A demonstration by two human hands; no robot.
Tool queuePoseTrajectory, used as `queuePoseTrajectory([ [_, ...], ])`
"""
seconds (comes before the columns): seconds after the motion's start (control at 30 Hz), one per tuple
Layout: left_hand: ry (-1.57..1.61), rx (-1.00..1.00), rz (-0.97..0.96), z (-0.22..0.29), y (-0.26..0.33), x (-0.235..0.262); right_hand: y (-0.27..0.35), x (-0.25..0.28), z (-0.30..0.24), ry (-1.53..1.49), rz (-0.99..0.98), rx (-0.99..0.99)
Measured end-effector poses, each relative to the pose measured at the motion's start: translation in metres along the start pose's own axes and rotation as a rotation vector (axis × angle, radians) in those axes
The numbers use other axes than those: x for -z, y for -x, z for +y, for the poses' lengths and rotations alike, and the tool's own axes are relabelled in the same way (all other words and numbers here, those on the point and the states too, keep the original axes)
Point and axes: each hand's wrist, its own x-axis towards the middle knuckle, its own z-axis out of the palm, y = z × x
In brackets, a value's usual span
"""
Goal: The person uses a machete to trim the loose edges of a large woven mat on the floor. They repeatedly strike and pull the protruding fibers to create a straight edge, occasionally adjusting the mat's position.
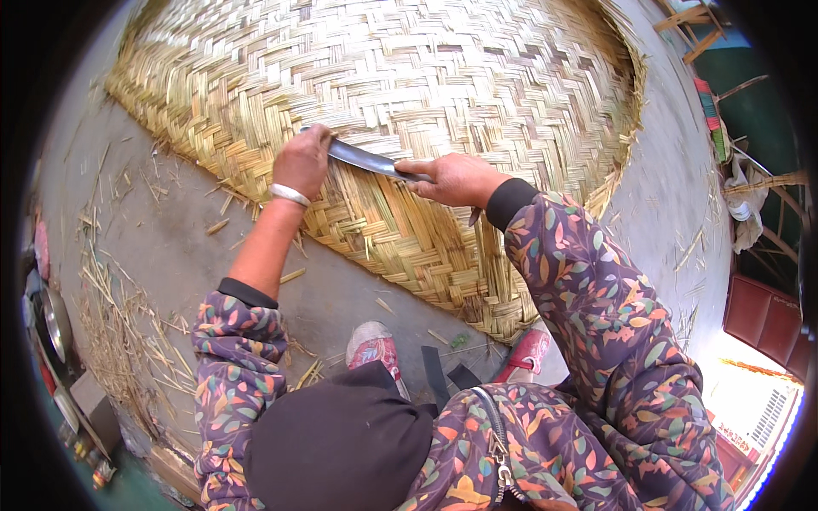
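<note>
A large mat (400,77) woven from flat straw-coloured strips lies on the ground before me, its near edge folded over. Just above that edge, a curved grey metal blade (365,159) stretches between my hands. My left hand (303,162), with a silver bracelet at the wrist, is closed around the blade's left end. At the other end, my right hand (456,179) is closed too, its fingers and thumb pressed on the metal. Both hands hide the ends, so a handle cannot be made out. Several strips along the edge below the blade run loose and parallel.
Loose straw (128,315) and cut bits are scattered on the grey floor at left. Dark flat strips (434,375) lie between my red shoes (375,345). Pans and household items (55,324) crowd the left rim; a dark red panel (763,319) stands at right.
</note>
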Motion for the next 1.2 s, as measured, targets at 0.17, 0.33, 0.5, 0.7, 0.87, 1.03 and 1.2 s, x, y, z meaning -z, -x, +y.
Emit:
queuePoseTrajectory([
  [0.17,-0.519,-0.109,-0.371,0.015,-0.035,0.014,0.022,0.007,-0.007,0.089,0.012,-0.027],
  [0.33,-0.639,-0.068,-0.517,0.018,-0.042,0.023,0.02,0.009,-0.007,0.066,0.028,0.008],
  [0.5,-0.441,0.026,-0.533,0.009,-0.033,0.021,0.009,0.0,-0.002,-0.04,0.032,0.027],
  [0.7,0.44,0.007,-1.026,0.06,0.053,0.058,0.018,0.0,-0.012,-0.088,0.034,-0.04],
  [0.87,0.624,0.014,-1.059,0.047,0.108,0.086,0.053,0.013,-0.038,-0.077,0.038,-0.053],
  [1.03,0.779,0.704,-0.38,0.0,0.048,0.047,0.106,0.028,-0.05,-0.625,0.066,-0.166],
  [1.2,0.749,0.85,-0.378,0.012,0.018,0.017,0.128,0.014,-0.049,-0.528,-0.002,-0.18],
])
